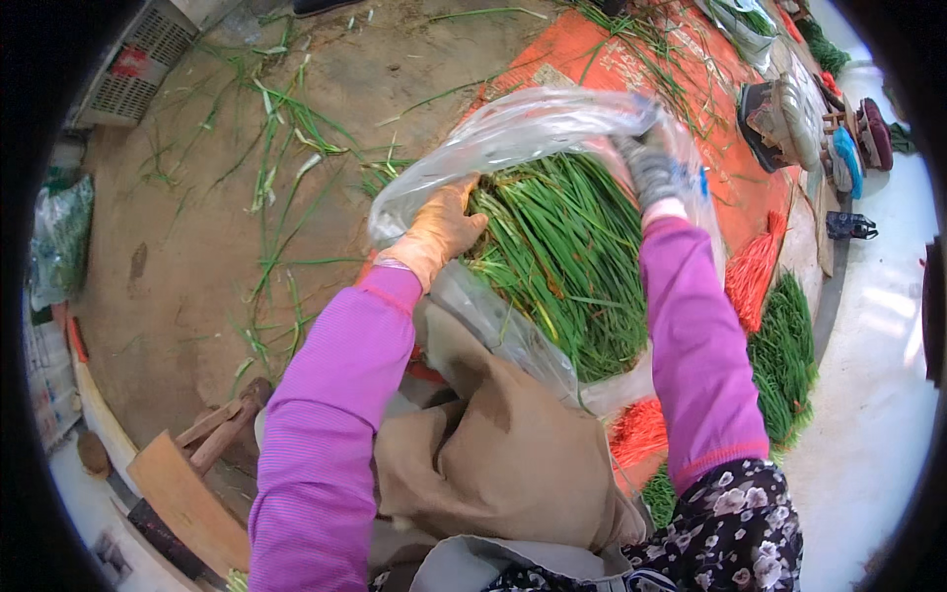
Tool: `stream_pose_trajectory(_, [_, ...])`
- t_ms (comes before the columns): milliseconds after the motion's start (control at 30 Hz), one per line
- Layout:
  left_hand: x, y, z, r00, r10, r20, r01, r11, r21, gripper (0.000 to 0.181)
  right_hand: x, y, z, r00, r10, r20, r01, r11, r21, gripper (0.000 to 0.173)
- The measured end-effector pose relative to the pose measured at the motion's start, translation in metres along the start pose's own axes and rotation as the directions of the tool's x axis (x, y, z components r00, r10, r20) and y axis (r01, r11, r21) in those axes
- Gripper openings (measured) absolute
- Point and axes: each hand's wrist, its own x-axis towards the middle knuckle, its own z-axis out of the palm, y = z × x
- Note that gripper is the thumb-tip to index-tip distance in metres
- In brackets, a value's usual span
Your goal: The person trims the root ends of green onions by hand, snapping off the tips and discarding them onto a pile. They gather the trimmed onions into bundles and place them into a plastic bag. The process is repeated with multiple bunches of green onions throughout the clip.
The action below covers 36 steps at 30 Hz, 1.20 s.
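Observation:
Before me lies a clear plastic bag (510, 133), its mouth spread wide around a thick heap of long green garlic chives (570, 259). My left hand (436, 226), in an orange glove, rests at the bag's left side by the pale stem ends, thumb and forefinger apart. Whether it pinches plastic or stems there is hard to see. At the far right rim my right hand (647, 166), in a grey glove, grips the bag's plastic; its fingertips are partly hidden and blurred. A brown apron (503, 444) covers my lap below the bag.
An orange sheet (747, 192) lies under the bag. Red ties (755, 274) and bundled greens (780, 362) sit at right, near shoes (784, 122). Loose stalks (274, 177) litter the floor at left. A wooden stool (189, 496) stands lower left, a plastic crate (137, 70) upper left.

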Motion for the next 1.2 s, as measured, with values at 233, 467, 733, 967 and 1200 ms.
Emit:
stream_pose_trajectory(233, [0.022,-0.028,0.008,0.949,-0.081,-0.306,0.091,0.996,0.017,0.064,-0.111,-0.044,0.084,0.728,0.537,0.426,0.115,0.517,-0.848,0.118])
stream_pose_trajectory(467, [0.025,-0.031,0.012,0.902,-0.162,-0.401,0.123,0.985,-0.120,0.052,-0.086,-0.039,0.077,0.680,0.663,0.312,0.003,0.424,-0.906,0.115])
stream_pose_trajectory(733, [0.021,-0.033,0.029,0.900,0.022,-0.436,-0.011,1.000,0.028,0.042,-0.079,-0.034,0.088,0.636,0.703,0.319,0.129,0.311,-0.942,0.113])
stream_pose_trajectory(967, [0.016,-0.033,0.003,0.879,-0.207,-0.430,0.147,0.974,-0.170,0.045,-0.080,-0.035,0.111,0.683,0.662,0.308,0.076,0.356,-0.932,0.087])
stream_pose_trajectory(1200, [0.020,-0.028,0.001,0.889,-0.253,-0.382,0.103,0.923,-0.370,0.040,-0.073,-0.026,0.064,0.659,0.648,0.381,0.074,0.449,-0.891,0.083])
